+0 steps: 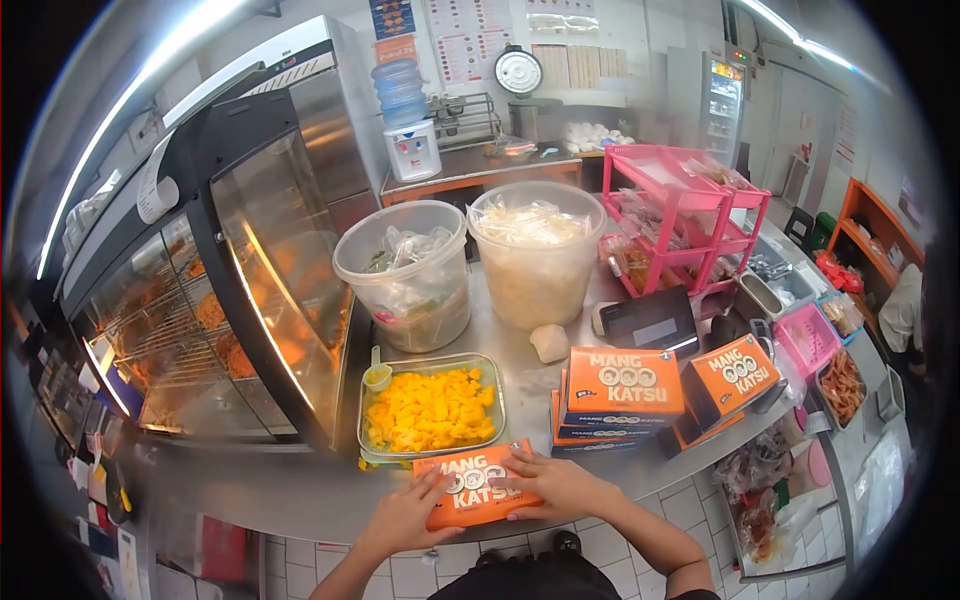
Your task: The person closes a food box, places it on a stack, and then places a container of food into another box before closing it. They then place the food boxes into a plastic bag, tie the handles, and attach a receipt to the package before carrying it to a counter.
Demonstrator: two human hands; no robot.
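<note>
Orange Mang Katsu box (478,500): lid down, left hand (405,515) and right hand (560,485) flat on top, fingers spread. Closed box stack (615,395) beside; tray of yellow pieces (432,410) full.

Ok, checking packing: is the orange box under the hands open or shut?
Shut: orange box lid lies flat under left hand and right hand.
</note>
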